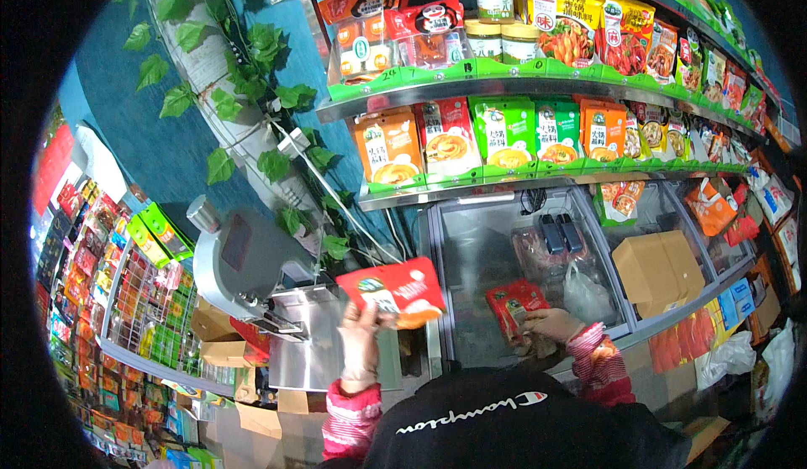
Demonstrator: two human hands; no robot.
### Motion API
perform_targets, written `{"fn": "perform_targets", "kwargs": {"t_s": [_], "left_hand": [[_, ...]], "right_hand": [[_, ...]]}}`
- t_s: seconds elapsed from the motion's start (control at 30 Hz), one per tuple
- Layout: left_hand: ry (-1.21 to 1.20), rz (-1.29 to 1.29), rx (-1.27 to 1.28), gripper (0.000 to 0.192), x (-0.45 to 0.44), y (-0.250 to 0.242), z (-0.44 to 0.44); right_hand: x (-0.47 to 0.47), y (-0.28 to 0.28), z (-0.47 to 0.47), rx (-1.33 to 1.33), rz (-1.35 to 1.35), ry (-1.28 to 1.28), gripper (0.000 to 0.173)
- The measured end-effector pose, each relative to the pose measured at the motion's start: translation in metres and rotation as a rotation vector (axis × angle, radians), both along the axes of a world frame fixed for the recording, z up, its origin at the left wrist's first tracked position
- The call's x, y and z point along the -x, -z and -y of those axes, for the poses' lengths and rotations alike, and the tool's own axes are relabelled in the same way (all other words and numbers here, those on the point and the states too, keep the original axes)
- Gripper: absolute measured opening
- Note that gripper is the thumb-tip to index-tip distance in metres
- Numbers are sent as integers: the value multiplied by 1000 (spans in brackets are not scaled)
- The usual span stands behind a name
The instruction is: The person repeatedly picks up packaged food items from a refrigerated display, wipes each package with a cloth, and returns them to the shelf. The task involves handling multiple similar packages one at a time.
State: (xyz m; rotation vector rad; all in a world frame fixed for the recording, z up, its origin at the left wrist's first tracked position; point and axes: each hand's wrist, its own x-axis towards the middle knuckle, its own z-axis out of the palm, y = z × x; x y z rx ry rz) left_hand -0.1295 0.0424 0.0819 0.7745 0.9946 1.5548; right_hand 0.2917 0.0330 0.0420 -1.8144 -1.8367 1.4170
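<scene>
My left hand (360, 345) grips a red printed food pouch (413, 285) by its lower left corner, raised beside the steel table (302, 362) of a grey machine. In my right hand (556, 326) are red pouches (512, 300), apparently more than one, pinched at their lower right edge. They are over the glass lid (470, 254) of a chest freezer. My fingers hide part of the print on both sides. Ahead, a shelf carries a row of upright pouches, among them a red one (446, 141) and an orange one (388, 150).
A grey machine (246, 261) stands at the left, near a wire-mesh basket (161, 318) of packets. On the freezer lie two dark rectangular objects (560, 234), a white plastic bag (585, 291) and a cardboard box (659, 270). The lower shelf's metal edge (435, 195) juts over the freezer.
</scene>
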Motion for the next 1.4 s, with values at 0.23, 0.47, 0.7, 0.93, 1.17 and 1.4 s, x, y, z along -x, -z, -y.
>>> {"fn": "perform_targets", "kwargs": {"t_s": [0.23,0.47,0.7,0.93,1.17,1.4], "left_hand": [[-495,14,-361,19,29,-93,-29],[-187,-42,-347,17,-19,-87,-77],[-129,-5,-310,17,-87,-99,-132],[-85,5,-253,14,-129,-96,-198],[-53,-17,-331,21,-167,-107,-255],[-170,-23,-364,15,-179,-105,-330]], "right_hand": [[-107,123,22,-45,275,76,57],[-128,131,28,58,286,-102,50],[-158,171,28,24,348,-134,48],[-169,232,52,132,167,161,46],[-199,288,74,-120,175,137,58],[-192,276,68,95,175,323,63]]}}
